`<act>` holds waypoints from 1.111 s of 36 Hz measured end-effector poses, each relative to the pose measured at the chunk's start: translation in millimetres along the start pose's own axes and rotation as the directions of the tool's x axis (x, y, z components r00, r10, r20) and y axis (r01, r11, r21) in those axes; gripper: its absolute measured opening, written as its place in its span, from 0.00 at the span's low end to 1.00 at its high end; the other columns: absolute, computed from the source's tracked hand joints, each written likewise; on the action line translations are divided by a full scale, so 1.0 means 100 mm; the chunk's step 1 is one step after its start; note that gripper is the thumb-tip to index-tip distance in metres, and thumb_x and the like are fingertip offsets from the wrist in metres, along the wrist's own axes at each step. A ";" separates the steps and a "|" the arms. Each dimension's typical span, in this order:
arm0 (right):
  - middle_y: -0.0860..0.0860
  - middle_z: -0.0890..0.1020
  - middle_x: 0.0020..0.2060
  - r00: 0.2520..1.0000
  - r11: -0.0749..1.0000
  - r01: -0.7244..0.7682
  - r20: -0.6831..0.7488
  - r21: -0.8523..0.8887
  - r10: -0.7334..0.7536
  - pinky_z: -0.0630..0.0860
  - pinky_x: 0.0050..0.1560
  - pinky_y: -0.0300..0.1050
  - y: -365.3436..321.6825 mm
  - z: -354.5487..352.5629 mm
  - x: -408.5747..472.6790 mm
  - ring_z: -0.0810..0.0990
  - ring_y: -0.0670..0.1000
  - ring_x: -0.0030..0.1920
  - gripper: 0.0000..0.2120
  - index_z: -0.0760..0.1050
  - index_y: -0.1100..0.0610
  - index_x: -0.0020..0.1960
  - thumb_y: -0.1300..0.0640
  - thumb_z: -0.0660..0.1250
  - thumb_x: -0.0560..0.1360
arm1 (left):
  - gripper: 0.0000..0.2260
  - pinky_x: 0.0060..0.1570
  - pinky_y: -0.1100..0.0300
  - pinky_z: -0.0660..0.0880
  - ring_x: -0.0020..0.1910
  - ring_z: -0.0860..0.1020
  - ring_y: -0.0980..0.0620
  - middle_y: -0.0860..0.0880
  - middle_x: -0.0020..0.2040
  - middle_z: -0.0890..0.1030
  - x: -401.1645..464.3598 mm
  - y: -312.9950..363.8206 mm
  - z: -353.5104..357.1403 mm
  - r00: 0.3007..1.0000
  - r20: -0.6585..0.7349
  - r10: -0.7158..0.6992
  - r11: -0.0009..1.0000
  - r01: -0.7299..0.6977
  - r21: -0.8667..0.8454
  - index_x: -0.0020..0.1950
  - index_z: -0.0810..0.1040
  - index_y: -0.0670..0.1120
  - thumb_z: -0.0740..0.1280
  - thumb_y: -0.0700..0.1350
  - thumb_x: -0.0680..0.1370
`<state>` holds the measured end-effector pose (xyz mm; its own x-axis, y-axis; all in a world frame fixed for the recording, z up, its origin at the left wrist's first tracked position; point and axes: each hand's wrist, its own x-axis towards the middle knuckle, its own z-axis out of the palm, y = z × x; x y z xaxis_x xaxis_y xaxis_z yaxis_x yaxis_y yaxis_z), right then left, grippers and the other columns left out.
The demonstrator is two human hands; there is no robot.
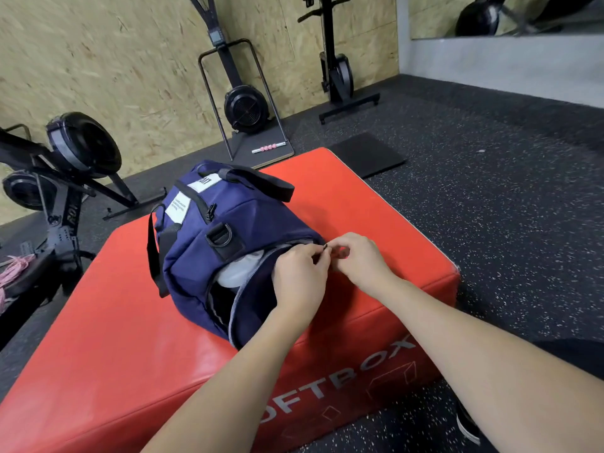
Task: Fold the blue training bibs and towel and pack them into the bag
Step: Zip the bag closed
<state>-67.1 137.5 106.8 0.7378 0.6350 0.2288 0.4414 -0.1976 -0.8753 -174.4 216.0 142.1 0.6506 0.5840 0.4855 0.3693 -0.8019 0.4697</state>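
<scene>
The packing looks nearly done: both hands work the end zip of the navy duffel bag [235,223], which lies on the red soft plyo box [98,322]. The left hand [299,279] grips the fabric at the opening; the right hand [361,259] pinches the zipper pull [325,246] (something white shows inside). Next, probably, draw the zip along while holding the fabric taut.

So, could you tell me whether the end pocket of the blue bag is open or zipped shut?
Open. The end pocket of the bag gapes, showing a pale item inside, while both hands pinch the zipper pull.
</scene>
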 end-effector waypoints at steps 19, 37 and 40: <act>0.46 0.80 0.44 0.997 0.995 0.062 0.039 -0.082 -0.059 0.75 0.53 0.49 -0.14 0.01 0.00 0.79 0.48 0.48 0.09 0.79 0.46 0.40 0.54 0.79 0.66 | 0.07 0.49 0.49 0.76 0.38 0.82 0.56 0.57 0.36 0.83 -0.19 -0.03 -0.75 0.969 -0.194 -0.149 0.967 0.102 -0.234 0.44 0.83 0.55 0.68 0.55 0.77; 0.43 0.81 0.45 0.917 0.895 0.380 -0.034 -0.233 -0.398 0.76 0.52 0.52 -0.56 -0.02 0.09 0.78 0.49 0.48 0.07 0.79 0.47 0.47 0.58 0.72 0.73 | 0.09 0.35 0.69 0.71 0.27 0.80 0.58 0.55 0.27 0.81 -0.35 -0.18 -1.24 0.927 -0.155 -0.341 0.860 0.241 -0.450 0.35 0.82 0.51 0.73 0.48 0.75; 0.42 0.80 0.44 0.948 0.930 0.288 -0.070 -0.230 -0.311 0.76 0.50 0.53 -0.52 -0.11 0.12 0.79 0.48 0.45 0.11 0.76 0.41 0.44 0.57 0.72 0.73 | 0.09 0.31 0.71 0.69 0.25 0.78 0.59 0.54 0.27 0.80 -0.46 -0.35 -1.37 0.911 -0.163 -0.379 0.841 0.265 -0.473 0.35 0.82 0.48 0.74 0.47 0.75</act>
<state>-75.4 147.4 159.3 0.5981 0.6110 0.5187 0.7400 -0.1725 -0.6501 -308.3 235.0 204.2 0.3446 0.8563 0.3847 0.1691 -0.4597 0.8718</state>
